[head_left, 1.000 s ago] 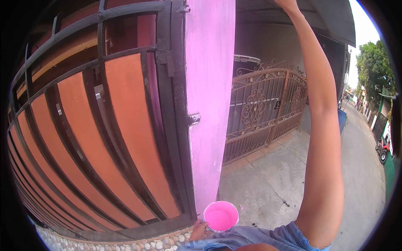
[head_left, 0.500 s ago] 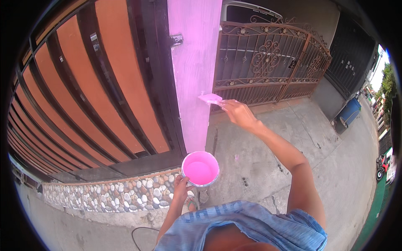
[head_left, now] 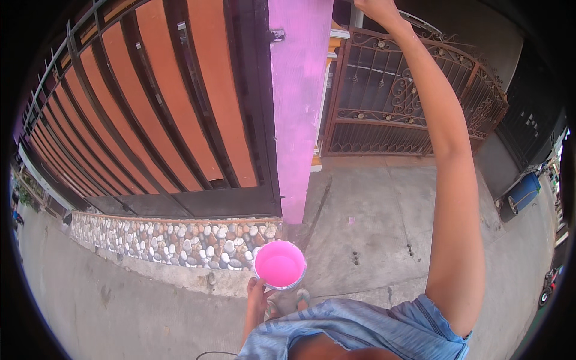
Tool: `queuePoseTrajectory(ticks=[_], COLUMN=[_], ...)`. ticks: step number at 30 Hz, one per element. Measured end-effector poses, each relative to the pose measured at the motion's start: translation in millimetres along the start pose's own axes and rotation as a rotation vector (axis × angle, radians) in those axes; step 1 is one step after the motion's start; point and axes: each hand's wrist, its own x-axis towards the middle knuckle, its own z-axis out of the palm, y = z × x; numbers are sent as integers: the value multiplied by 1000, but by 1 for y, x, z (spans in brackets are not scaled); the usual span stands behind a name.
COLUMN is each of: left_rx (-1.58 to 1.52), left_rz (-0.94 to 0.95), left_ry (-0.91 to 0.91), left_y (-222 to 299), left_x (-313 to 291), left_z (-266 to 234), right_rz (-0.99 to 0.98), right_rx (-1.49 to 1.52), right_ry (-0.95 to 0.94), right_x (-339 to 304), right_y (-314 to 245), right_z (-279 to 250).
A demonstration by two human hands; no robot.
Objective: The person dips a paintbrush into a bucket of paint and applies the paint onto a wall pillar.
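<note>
My left hand point(head_left: 257, 294) grips the rim of a round bucket point(head_left: 280, 264) with bright pink paint inside, held low in front of my body. My right arm reaches high, and my right hand point(head_left: 378, 9) is at the upper edge of the picture beside the top of a pink-painted pillar point(head_left: 298, 102). Its curled fingers are partly cut off there. The paintbrush it held half a second ago lies outside the picture. Streaks and paler patches show in the pillar's paint, and a dark metal latch plate point(head_left: 276, 35) is fixed to it.
Left of the pillar stands a gate with orange panels point(head_left: 180, 96) and black bars, above a low pebble-faced wall point(head_left: 198, 243). A brown wrought-iron gate point(head_left: 384, 120) stands behind on the right. Further right is a blue barrel point(head_left: 524, 193). Concrete paving point(head_left: 372, 210) lies below.
My right hand has risen from the pillar's middle to the upper picture edge, taking the paintbrush out of sight. The view has shifted, and my left hand still holds the bucket.
</note>
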Motion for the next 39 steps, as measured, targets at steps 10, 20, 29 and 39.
queuePoseTrajectory(ticks=[10, 20, 29, 39], left_rx=[-20, 34, -33, -5], left_rz=[9, 47, 72, 35], left_ry=[76, 183, 127, 117], left_y=[-10, 5, 11, 2], left_x=[-31, -18, -8, -9], left_z=[-40, -60, -39, -20], right_rz=[50, 275, 164, 207], right_rx=[-117, 288, 29, 250], right_ry=[-300, -759, -68, -783], right_x=[-239, -302, -202, -355], right_y=[-87, -112, -72, -130], right_z=[110, 120, 79, 140])
